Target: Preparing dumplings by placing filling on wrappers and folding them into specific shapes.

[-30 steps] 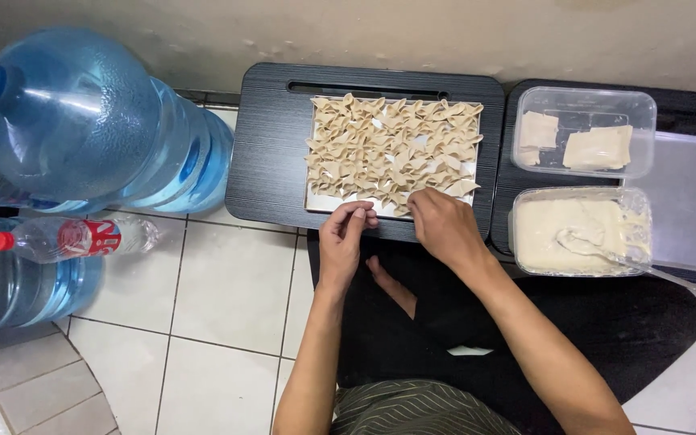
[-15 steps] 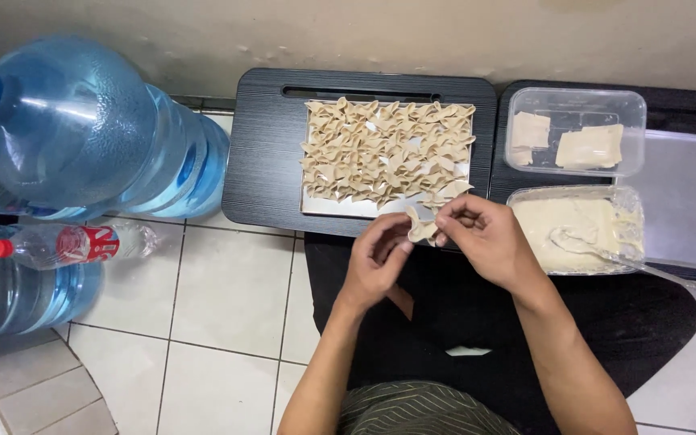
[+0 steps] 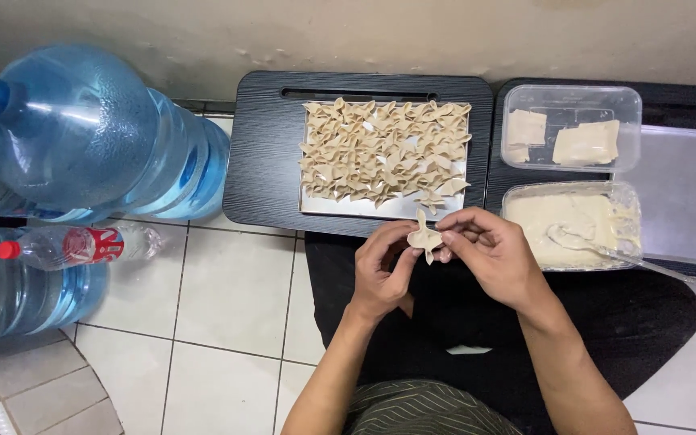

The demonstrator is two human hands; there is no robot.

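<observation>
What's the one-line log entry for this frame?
left hand + right hand: pinching one dumpling | tray: folded dumplings | tub: filling | upper tub: wrappers

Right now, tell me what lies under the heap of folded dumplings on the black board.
Under the folded dumplings a pale flat tray shows at its front edge, resting on the black board. The dumplings cover the tray's middle.

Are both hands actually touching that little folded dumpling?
Touching. The head view shows the folded dumpling pinched between the fingertips of the left hand and the right hand, just in front of the full tray.
</observation>
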